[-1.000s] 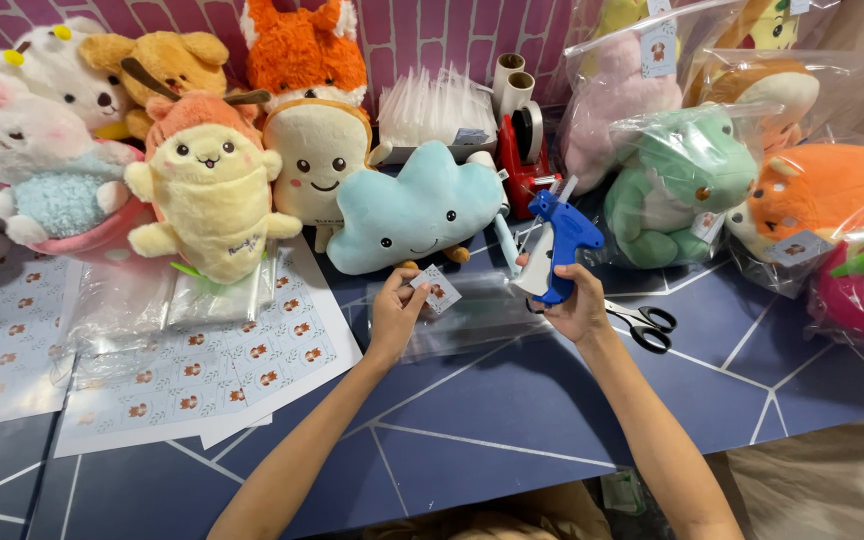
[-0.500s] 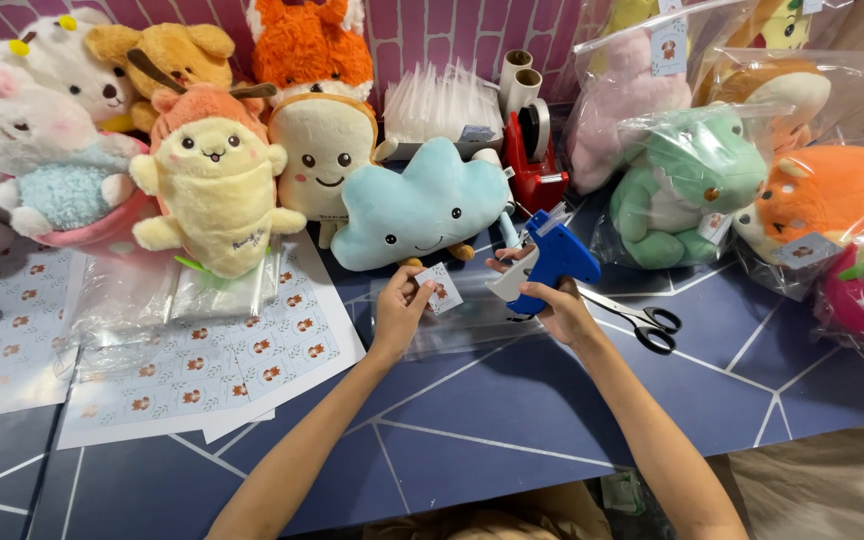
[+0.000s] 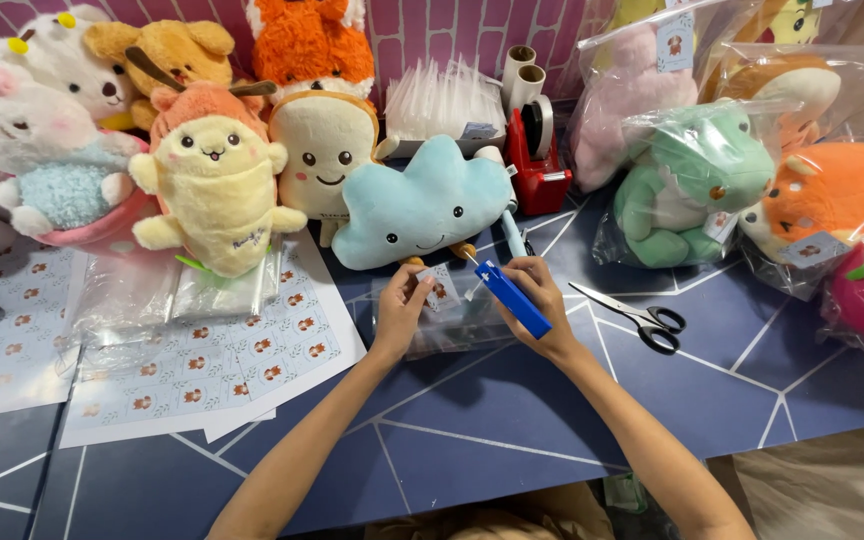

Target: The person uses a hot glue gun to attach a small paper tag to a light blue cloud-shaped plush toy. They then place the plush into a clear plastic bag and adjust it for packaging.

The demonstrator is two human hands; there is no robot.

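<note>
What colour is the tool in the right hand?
Blue, with a small white mark; the tool in the right hand shows best in the head view.

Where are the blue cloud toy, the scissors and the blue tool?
blue cloud toy [image 3: 422, 200], head view, middle of its face.
scissors [image 3: 642, 318], head view, where the blades meet the handles.
blue tool [image 3: 514, 299], head view, its body.

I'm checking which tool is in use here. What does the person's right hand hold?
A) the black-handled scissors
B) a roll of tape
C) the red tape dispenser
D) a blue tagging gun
D: the right hand grips the blue tagging gun, while the scissors lie on the table and the red tape dispenser stands behind the blue cloud plush.
</note>
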